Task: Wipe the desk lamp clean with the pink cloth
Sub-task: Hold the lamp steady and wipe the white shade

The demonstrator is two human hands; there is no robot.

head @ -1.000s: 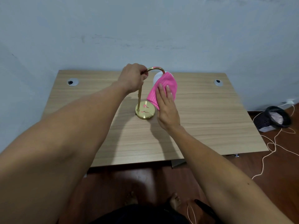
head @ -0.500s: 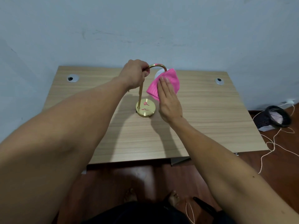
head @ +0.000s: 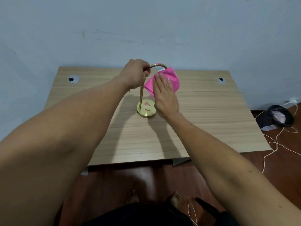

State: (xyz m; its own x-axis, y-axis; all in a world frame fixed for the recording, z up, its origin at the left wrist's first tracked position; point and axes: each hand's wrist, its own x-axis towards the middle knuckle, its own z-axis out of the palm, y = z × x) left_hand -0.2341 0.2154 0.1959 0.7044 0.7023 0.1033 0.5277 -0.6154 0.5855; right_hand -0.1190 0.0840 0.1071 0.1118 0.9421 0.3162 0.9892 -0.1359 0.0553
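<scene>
A brass desk lamp (head: 141, 95) stands mid-desk on a round gold base (head: 146, 110) with pink marks on it. Its neck arches to the right at the top. My left hand (head: 136, 74) is closed around the top of the stem, just below the arch. The pink cloth (head: 169, 79) covers the lamp's shade, of which only a white sliver shows at the top. My right hand (head: 165, 93) lies flat against the near side of the cloth, fingers pointing up and pressing it onto the shade.
The wooden desk (head: 203, 121) stands against a pale blue wall and has cable holes at back left (head: 73, 78) and back right (head: 221, 80). A dark mesh basket (head: 276, 119) and a loose cord (head: 275, 144) lie on the floor to the right.
My right hand and the cloth have slid upward along the shade, away from the base. The left hand keeps its grip on the stem.
</scene>
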